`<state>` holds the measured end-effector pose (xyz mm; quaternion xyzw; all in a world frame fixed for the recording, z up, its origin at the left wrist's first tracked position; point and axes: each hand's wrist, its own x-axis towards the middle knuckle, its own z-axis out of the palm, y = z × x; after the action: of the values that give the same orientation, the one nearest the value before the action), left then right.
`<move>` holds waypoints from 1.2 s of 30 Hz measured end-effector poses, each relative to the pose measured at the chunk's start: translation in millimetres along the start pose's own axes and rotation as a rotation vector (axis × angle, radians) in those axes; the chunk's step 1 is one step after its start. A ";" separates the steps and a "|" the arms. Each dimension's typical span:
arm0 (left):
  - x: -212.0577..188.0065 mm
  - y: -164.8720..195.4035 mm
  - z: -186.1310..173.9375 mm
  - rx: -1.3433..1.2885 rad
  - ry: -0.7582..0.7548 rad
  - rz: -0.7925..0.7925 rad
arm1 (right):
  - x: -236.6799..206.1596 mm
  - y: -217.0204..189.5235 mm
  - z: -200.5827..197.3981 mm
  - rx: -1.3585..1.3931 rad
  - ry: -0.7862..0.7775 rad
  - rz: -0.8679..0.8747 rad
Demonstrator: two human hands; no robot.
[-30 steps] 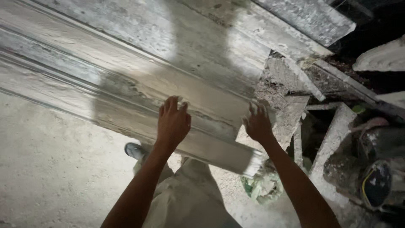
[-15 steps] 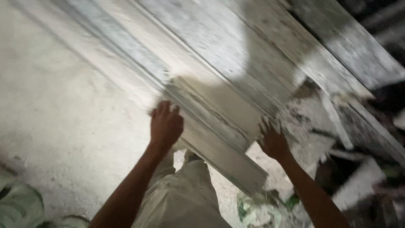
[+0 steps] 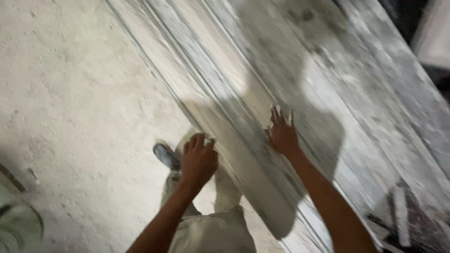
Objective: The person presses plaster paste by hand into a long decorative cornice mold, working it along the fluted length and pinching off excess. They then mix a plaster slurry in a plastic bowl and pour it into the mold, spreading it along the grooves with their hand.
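Note:
A stack of long, dusty grey-white planks (image 3: 262, 70) runs from the top of the view down to the lower right. My left hand (image 3: 198, 160) curls its fingers over the near edge of the front plank (image 3: 234, 154). Flat on that plank's face, a little further up, lies my right hand (image 3: 282, 133) with the fingers spread. Both forearms reach up from the bottom of the view. My legs in pale trousers and one dark shoe (image 3: 166, 155) show below the hands.
A rough, pale concrete floor (image 3: 70, 93) fills the left side. A pale rounded thing (image 3: 18, 225) lies at the lower left edge. Broken debris and scrap pieces (image 3: 403, 215) sit at the lower right. The image is motion-blurred.
The view has swung so the planks now run more steeply. My left hand has gone from flat on the plank to curled over its edge; the right hand has shifted further up the face.

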<state>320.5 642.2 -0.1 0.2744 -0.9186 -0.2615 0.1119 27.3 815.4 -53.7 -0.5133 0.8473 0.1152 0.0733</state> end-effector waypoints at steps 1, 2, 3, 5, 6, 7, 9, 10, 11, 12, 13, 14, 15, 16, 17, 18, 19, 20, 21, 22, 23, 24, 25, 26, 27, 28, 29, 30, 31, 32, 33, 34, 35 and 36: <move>16.4 -20.7 -5.2 0.027 -0.031 0.007 | 28.3 -8.2 -8.6 0.046 0.043 -0.014; 38.0 -41.4 -8.4 0.061 -0.060 0.015 | 59.4 -19.5 -14.4 0.097 0.090 -0.030; 77.8 -76.7 -20.8 0.119 -0.053 0.045 | 104.8 -35.5 -23.6 0.088 0.177 -0.059; 132.5 -125.7 -48.8 0.009 0.044 0.091 | 165.7 -53.6 -46.1 0.039 0.286 -0.150; 135.6 -149.8 -68.3 -0.040 0.053 0.099 | 187.7 -75.9 -50.5 -0.046 0.129 -0.110; 151.5 -169.8 -87.1 -0.045 0.040 0.109 | 215.8 -86.0 -62.5 -0.145 -0.006 -0.056; 193.7 -210.8 -127.8 -0.037 0.045 0.128 | 286.6 -112.0 -85.6 -0.192 -0.041 -0.014; 211.4 -227.0 -145.3 -0.034 0.028 0.114 | 317.6 -124.3 -95.2 -0.143 0.039 -0.024; 231.3 -244.0 -163.2 -0.026 0.020 0.101 | 352.9 -134.5 -105.7 -0.095 0.129 -0.039; 252.5 -261.8 -180.1 -0.019 0.017 0.085 | 387.8 -143.6 -117.0 -0.100 0.195 -0.067; 273.2 -280.9 -193.5 -0.027 0.060 0.085 | 421.9 -153.0 -125.5 -0.104 0.254 -0.095; 287.7 -298.9 -204.3 -0.039 0.091 0.081 | 450.3 -164.3 -131.2 -0.104 0.301 -0.122; 306.0 -303.2 -216.1 -0.055 0.116 0.080 | 477.6 -163.6 -145.3 -0.108 0.260 -0.120; 320.1 -320.6 -223.0 -0.031 0.106 0.067 | 509.6 -173.0 -151.7 -0.113 0.218 -0.114; 337.7 -339.9 -228.8 -0.009 0.098 0.058 | 540.6 -182.2 -158.0 -0.122 0.177 -0.104; 358.8 -357.7 -235.4 0.014 0.097 0.050 | 570.3 -190.7 -166.8 -0.095 0.246 -0.119; 377.5 -374.5 -237.7 0.014 0.076 0.029 | 600.7 -199.8 -172.1 -0.065 0.317 -0.140; 399.3 -393.9 -243.7 0.015 0.056 0.008 | 635.2 -211.0 -181.1 -0.034 0.389 -0.160; 425.1 -414.5 -249.8 0.014 0.035 -0.010 | 673.7 -220.5 -191.7 -0.030 0.374 -0.163; 451.5 -437.4 -256.5 0.020 0.040 0.003 | 713.1 -231.2 -201.9 -0.025 0.353 -0.167; 476.2 -461.6 -264.5 0.023 0.038 0.010 | 748.7 -243.8 -210.3 -0.018 0.322 -0.174; 499.1 -483.7 -274.2 0.024 0.033 0.010 | 782.2 -258.1 -218.8 -0.039 0.270 -0.159; 520.9 -503.7 -284.9 0.030 0.039 0.025 | 817.7 -273.0 -230.1 -0.057 0.229 -0.140; 545.7 -521.7 -296.2 0.036 0.054 0.050 | 854.9 -282.4 -244.3 -0.082 0.199 -0.114; 570.4 -540.1 -309.1 0.040 0.067 0.068 | 890.2 -291.1 -256.4 -0.013 0.248 -0.132; 592.0 -558.8 -324.4 0.045 0.062 0.048 | 921.9 -302.9 -266.3 0.063 0.296 -0.155; 612.5 -577.8 -339.6 0.046 0.052 0.030 | 952.4 -316.0 -277.0 0.138 0.338 -0.172; 628.5 -589.6 -351.5 0.041 0.036 0.011 | 976.0 -326.2 -286.0 0.141 0.329 -0.175; 647.8 -601.9 -362.8 0.018 0.049 -0.010 | 1004.3 -336.1 -296.1 0.140 0.325 -0.178; 668.4 -614.1 -374.3 -0.001 0.069 -0.024 | 1034.3 -345.2 -307.3 0.138 0.331 -0.179; 690.4 -628.0 -385.8 -0.018 0.089 -0.034 | 1063.0 -355.6 -317.0 0.110 0.348 -0.162; 710.2 -641.6 -396.3 -0.032 0.082 -0.012 | 1089.4 -366.9 -324.5 0.085 0.365 -0.143; 728.5 -655.5 -405.6 -0.048 0.072 0.010 | 1117.5 -378.0 -331.5 0.060 0.379 -0.122; 748.0 -670.4 -413.7 -0.067 0.056 0.032 | 1146.5 -386.7 -338.6 0.071 0.355 -0.115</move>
<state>147.1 -429.8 29.8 0.2629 -0.9102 -0.2823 0.1510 -161.9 -426.7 -52.0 -0.5703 0.8197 -0.0114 -0.0528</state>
